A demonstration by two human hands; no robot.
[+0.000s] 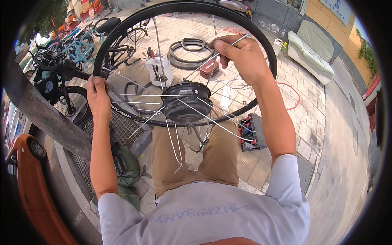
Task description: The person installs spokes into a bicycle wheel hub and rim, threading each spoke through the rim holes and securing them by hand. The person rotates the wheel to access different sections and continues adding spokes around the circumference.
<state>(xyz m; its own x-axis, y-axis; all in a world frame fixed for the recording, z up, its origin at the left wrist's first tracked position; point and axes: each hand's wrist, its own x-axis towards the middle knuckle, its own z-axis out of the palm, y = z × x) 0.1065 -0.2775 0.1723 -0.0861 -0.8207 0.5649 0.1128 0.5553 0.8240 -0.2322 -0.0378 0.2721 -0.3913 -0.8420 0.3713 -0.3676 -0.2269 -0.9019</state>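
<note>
A black bicycle wheel rim (179,6) is held up in front of me, tilted over my lap. My left hand (99,100) is closed around its left side, thumb on top. In the middle sits a black hub motor (186,104), a dark cable bending down from its axle. Silver spokes (196,109) fan out from the hub; some reach toward the rim, while several hang loose with free ends. Inside the rim's upper right, my right hand (249,57) pinches one thin spoke between thumb and fingers. That spoke's tip sticks out past the fingers.
Beyond the wheel are a white bucket of tools (157,73), black tyres (188,53) and a reddish-brown case (209,68). An open toolbox (254,132) lies right of my knees. Left are a tree trunk (45,106) and parked bikes (81,49); a pale sofa (311,51) stands far right.
</note>
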